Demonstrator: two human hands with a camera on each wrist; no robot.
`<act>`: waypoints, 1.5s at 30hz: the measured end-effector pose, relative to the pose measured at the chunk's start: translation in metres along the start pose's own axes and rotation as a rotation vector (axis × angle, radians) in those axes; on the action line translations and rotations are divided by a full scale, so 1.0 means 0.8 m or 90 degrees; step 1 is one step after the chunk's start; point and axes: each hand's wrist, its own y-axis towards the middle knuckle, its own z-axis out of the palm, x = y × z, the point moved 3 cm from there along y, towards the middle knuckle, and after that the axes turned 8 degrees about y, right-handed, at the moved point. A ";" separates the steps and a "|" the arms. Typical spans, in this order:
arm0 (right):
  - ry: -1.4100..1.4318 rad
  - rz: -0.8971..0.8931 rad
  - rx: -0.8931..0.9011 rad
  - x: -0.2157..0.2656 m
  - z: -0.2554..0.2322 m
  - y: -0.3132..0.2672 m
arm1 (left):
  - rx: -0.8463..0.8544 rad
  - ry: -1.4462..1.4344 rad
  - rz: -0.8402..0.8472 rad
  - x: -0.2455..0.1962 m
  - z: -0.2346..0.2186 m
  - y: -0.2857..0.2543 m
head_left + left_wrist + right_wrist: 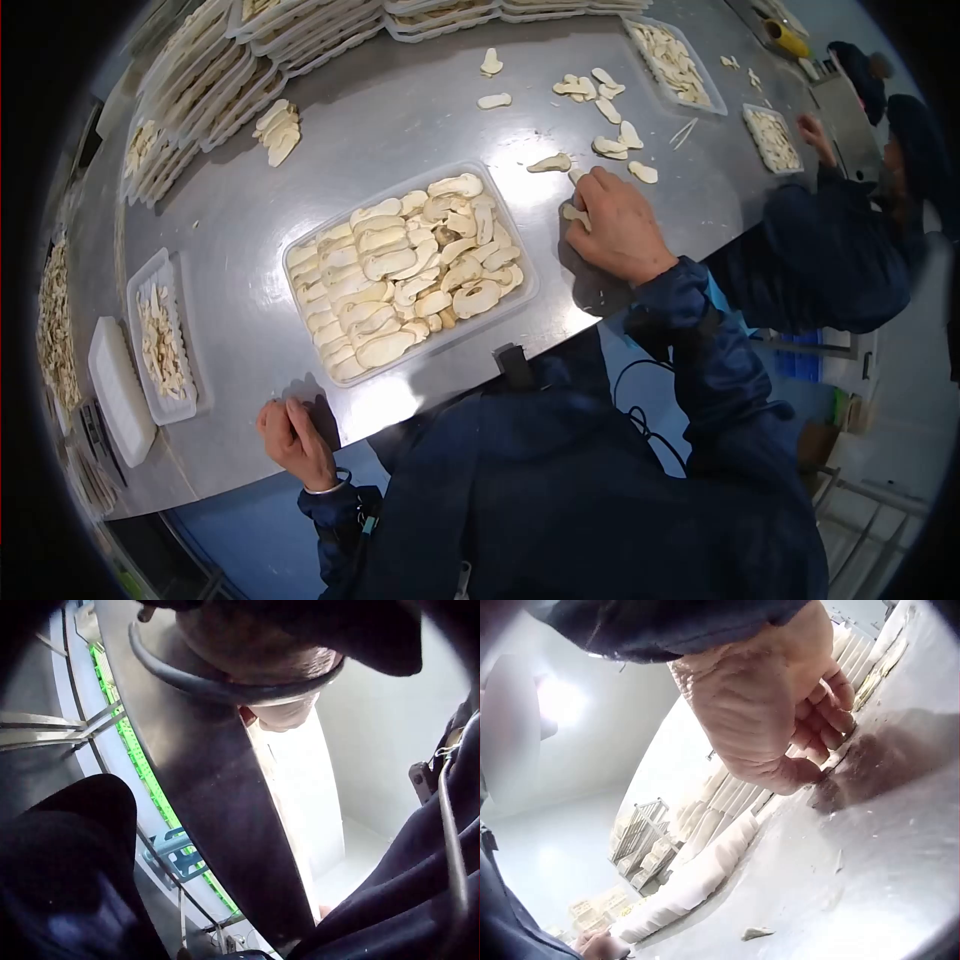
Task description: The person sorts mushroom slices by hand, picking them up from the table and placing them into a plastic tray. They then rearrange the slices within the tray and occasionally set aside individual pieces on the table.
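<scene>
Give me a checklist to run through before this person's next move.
1. Right hand at a loose slice: ok.
2. Firm grip on it: cannot tell; the fingers partly hide it.
3. Left hand free: ok, nothing visible in it.
4. Centre tray resting on the table: ok.
5. Bare space in the tray: not ok; tray slices cover nearly all of it.

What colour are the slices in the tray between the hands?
The slices are mostly pale cream, some browner; best seen in the head view.

stacked trays (240,110) on metal table (400,140)
</scene>
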 end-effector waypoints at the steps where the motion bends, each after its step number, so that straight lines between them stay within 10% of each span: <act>1: -0.004 -0.005 -0.004 -0.001 0.000 -0.002 | 0.000 0.000 -0.004 0.000 0.001 0.000; 12: 0.095 -0.048 0.004 -0.006 -0.017 -0.011 | -0.020 -0.014 -0.006 0.004 0.003 -0.003; 15: 0.074 -0.006 -0.121 -0.064 -0.046 0.013 | -0.005 -0.010 -0.009 0.005 0.002 -0.004; 22: -0.124 -0.093 0.015 -0.150 -0.058 0.066 | -0.021 0.004 -0.020 0.005 0.002 -0.005; 45: -0.075 0.080 -0.025 -0.213 -0.037 0.161 | -0.032 0.023 0.025 0.002 0.002 -0.002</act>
